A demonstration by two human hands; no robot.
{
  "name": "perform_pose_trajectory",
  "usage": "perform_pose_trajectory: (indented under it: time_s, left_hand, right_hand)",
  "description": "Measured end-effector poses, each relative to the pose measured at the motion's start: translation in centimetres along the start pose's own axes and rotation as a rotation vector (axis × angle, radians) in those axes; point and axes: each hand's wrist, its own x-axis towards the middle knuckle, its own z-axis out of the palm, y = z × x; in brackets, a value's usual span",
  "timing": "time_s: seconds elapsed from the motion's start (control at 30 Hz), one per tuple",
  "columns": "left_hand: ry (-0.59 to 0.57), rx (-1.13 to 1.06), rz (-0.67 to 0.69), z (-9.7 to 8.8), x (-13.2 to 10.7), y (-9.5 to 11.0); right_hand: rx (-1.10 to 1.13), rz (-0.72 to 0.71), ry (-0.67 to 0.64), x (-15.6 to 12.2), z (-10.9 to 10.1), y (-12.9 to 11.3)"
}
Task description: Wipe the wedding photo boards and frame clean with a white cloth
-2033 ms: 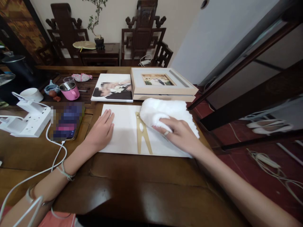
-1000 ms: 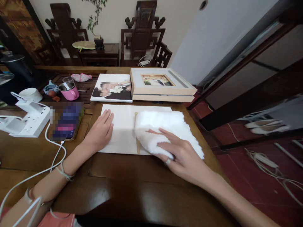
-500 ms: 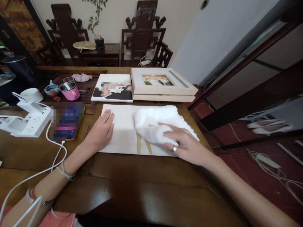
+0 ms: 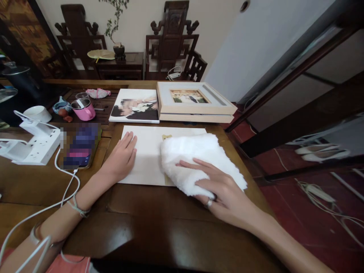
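A flat white panel point(image 4: 145, 159) lies on the dark wooden table point(image 4: 148, 223) in front of me. On its left part my left hand point(image 4: 122, 157) rests flat, fingers stretched out. My right hand point(image 4: 222, 187) grips a fluffy white cloth point(image 4: 190, 149) and presses it on the panel's right part, some of the cloth reaching past the near and right edges. A small gold-coloured piece point(image 4: 167, 136) on the panel shows beyond the cloth's far left corner. The rest of it is hidden under the cloth.
Behind the panel lie a photo print point(image 4: 136, 106) and stacked light wooden picture frames point(image 4: 196, 108). To the left are a phone point(image 4: 82, 148) on a white cable, a power strip point(image 4: 42, 146), a pink mug point(image 4: 85, 109) and a white cup point(image 4: 38, 113).
My right hand has moved the cloth toward me and slightly right, over the panel's near edge. The far end of the gold-coloured piece is now uncovered. My left hand stays in place.
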Motion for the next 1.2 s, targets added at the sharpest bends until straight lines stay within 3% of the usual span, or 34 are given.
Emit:
perform_pose_trajectory:
  time_s: [0.43, 0.6, 0.77, 0.93, 1.07, 1.2]
  left_hand:
    - [-0.01, 0.009, -0.012, -0.3, -0.2, 0.1]
    - [0.009, -0.006, 0.005, -0.3, -0.4, -0.1]
    - [0.015, -0.019, 0.012, -0.1, -0.3, -0.6]
    - [0.01, -0.006, 0.005, -0.2, -0.2, -0.6]
    - [0.001, 0.008, -0.001, -0.5, -0.3, -0.2]
    - [0.002, 0.013, -0.005, -0.3, -0.3, 0.1]
  right_hand:
    - [0.017, -0.052, -0.088, 0.4, -0.9, 1.3]
    - [-0.041, 0.076, -0.067, 2.4, -1.0, 3.7]
    - [-0.061, 0.193, 0.011, 4.6, 0.3, 5.4]
    - [-0.056, 0.141, -0.003, 3.5, 0.9, 2.6]
    - [0.033, 0.003, -0.096, 1.2, -0.4, -0.1]
    - [0.12, -0.064, -0.213, 0.3, -1.9, -0.5]
